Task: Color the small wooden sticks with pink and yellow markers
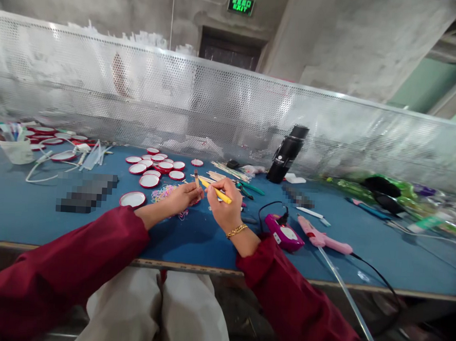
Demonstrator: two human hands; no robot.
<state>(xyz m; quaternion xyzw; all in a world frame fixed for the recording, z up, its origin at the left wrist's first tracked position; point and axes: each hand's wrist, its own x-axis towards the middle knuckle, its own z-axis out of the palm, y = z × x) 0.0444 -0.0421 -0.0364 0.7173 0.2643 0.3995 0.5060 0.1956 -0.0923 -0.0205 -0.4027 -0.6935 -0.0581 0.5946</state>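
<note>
My left hand point(182, 196) is closed in a pinch on a short wooden stick point(196, 178) held upright over the blue table point(25, 204). My right hand point(225, 206) is wrapped round a yellow pen-like tool point(216, 191), its tip pointing left toward the stick. Both hands meet above a small heap of coloured rubber bands point(165, 192). Both arms wear dark red sleeves, and a gold bracelet point(236, 231) sits on the right wrist.
Several red-rimmed white lids point(149, 180) lie left and behind the hands. A pink glue gun point(322, 239), a purple device point(284, 232) with a cable, and a black flask point(286, 154) are to the right. A perforated metal screen point(216, 108) backs the table. Wooden sticks point(228, 171) lie behind.
</note>
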